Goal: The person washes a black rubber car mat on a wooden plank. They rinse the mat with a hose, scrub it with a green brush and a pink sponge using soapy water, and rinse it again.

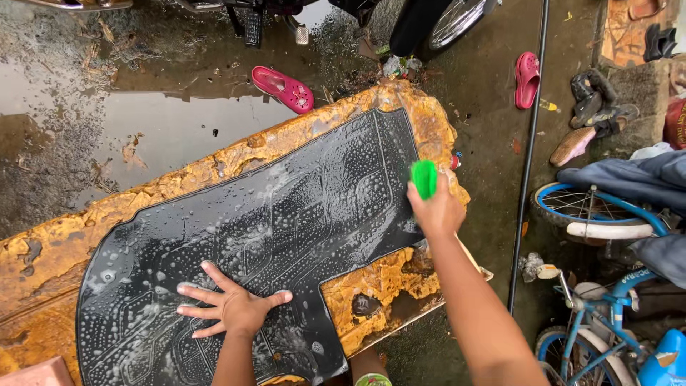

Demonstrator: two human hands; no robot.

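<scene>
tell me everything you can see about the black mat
The black mat looks like moulded rubber, a car floor mat by its shape, with a notch cut from its near right edge. Raised ribs and a tread-like pattern cover it, and it is wet, dotted with soap bubbles. It lies flat and askew on a worn yellow-brown board on wet ground. The left hand presses flat on its near part, fingers spread. The right hand holds a green brush over its far right edge.

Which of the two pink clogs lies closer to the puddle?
The pink clog above the soapy mat, lying at the puddle's edge; the other clog lies on wet ground by the hose.
</scene>
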